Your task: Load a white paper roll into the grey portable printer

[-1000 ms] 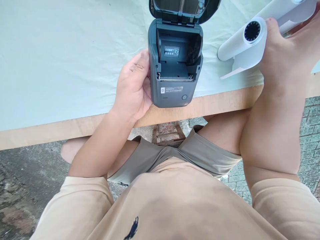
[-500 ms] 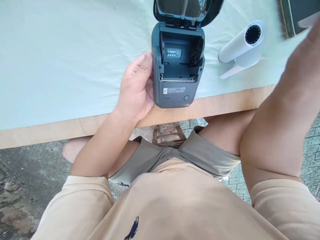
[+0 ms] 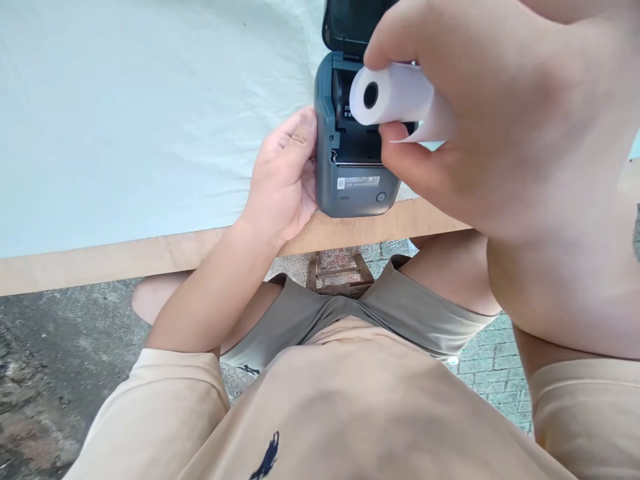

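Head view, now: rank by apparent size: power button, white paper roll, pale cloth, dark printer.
1. Pale cloth
2. Dark printer
3. White paper roll: overlaps the printer, so nearer the camera and perhaps enlarged
4. Power button

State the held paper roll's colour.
The paper roll is white; the head view shows it best.

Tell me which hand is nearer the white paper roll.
Right. The right hand holds the white paper roll between thumb and fingers; the left hand is apart from it, holding the left side of the dark printer.
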Demonstrator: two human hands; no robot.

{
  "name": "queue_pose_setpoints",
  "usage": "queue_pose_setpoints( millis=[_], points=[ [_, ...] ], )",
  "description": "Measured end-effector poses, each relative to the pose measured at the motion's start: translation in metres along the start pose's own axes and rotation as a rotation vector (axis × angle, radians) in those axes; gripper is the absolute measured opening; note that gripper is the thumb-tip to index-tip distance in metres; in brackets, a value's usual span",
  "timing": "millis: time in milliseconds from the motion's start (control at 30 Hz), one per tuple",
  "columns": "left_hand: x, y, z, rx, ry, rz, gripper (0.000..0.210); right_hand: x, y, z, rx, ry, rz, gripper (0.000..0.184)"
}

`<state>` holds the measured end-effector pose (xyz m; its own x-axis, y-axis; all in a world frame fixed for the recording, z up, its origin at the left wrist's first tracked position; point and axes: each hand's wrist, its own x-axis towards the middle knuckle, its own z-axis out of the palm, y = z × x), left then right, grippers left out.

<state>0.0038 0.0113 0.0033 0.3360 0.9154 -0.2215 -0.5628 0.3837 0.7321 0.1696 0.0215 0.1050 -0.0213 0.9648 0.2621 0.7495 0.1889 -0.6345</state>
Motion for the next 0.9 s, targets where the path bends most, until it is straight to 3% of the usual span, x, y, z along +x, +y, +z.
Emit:
queue_pose_setpoints(
  millis=[67,133,300,400,500,667,900],
  points=[
    [-0.001,0.001,0.001,0.015,0.018,-0.009,0.027,0.002,-0.010,0.003,-0.239,-0.203,-0.071,0.038],
    [-0.001,0.002,0.001,0.054,0.049,-0.032,0.025,0.002,-0.014,0.007,-0.373,-0.294,-0.089,0.021],
    [-0.001,0.003,0.002,0.044,0.017,-0.017,0.026,0.000,-0.007,0.014,-0.426,-0.357,-0.145,0.025],
    [-0.002,0.003,0.004,0.002,0.006,-0.006,0.027,-0.006,0.005,0.013,-0.463,-0.294,-0.199,0.028],
    [-0.003,0.004,0.007,-0.010,0.015,-0.016,0.026,-0.016,0.019,0.014,-0.520,-0.206,-0.331,0.014],
    [-0.004,0.007,0.011,0.009,0.007,-0.012,0.028,-0.041,0.032,0.033,-0.419,0.145,-0.720,0.009],
    [0.003,0.001,-0.003,0.195,0.077,-0.070,0.021,-0.058,0.034,0.046,-0.248,0.074,-0.751,0.007]
  ],
)
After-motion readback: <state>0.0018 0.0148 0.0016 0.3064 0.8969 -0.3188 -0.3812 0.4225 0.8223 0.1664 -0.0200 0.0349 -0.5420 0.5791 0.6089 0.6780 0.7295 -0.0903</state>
